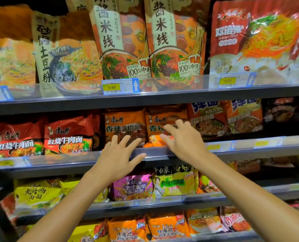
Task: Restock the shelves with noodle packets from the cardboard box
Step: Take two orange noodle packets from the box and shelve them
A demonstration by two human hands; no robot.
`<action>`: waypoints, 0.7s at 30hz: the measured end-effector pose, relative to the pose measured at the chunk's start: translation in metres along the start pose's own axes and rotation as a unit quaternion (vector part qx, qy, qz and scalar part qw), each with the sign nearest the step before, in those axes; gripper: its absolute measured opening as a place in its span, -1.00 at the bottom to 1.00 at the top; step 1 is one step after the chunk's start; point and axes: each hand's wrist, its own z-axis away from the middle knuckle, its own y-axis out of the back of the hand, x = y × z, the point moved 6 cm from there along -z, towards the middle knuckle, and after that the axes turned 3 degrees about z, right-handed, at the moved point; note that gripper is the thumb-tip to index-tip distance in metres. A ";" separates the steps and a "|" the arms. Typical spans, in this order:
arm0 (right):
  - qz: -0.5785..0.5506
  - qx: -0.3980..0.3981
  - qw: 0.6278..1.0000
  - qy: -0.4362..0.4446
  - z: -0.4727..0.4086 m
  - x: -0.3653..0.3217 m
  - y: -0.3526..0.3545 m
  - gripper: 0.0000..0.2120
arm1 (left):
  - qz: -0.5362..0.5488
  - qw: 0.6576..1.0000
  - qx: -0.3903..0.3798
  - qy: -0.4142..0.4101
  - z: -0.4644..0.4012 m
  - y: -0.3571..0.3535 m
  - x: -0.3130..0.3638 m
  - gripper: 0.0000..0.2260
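Two brown-orange noodle packets stand side by side on the middle shelf (162, 155): the left packet (125, 123) and the right packet (160, 117). My left hand (118, 158) hovers with spread fingers in front of the left packet, at the shelf's front rail, holding nothing. My right hand (182, 142) has straight spread fingers reaching onto the front of the right packet. The cardboard box is out of view.
Red noodle packets (68, 135) stand left of the brown ones, more orange packets (208, 117) to the right. Tall pouches (120, 39) fill the top shelf, with price tags (119, 86) on its rail. Yellow and purple packets (133, 186) fill the lower shelves.
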 end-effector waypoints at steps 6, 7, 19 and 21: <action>-0.053 -0.188 0.979 0.058 0.001 -0.019 -0.022 -0.54 | -0.001 1.000 -0.005 0.016 0.001 0.007 -0.005 -0.26; -0.053 -0.201 0.976 0.057 0.000 -0.018 -0.023 -0.53 | -0.001 1.000 -0.009 0.019 0.000 0.007 -0.005 -0.27; -0.075 -0.197 0.975 0.074 0.001 0.001 -0.014 -0.48 | 0.021 0.998 -0.034 0.044 0.003 0.015 -0.006 -0.38; -0.066 -0.170 0.979 0.087 0.008 0.007 -0.010 -0.49 | 0.021 0.998 -0.026 0.047 0.005 0.017 -0.006 -0.38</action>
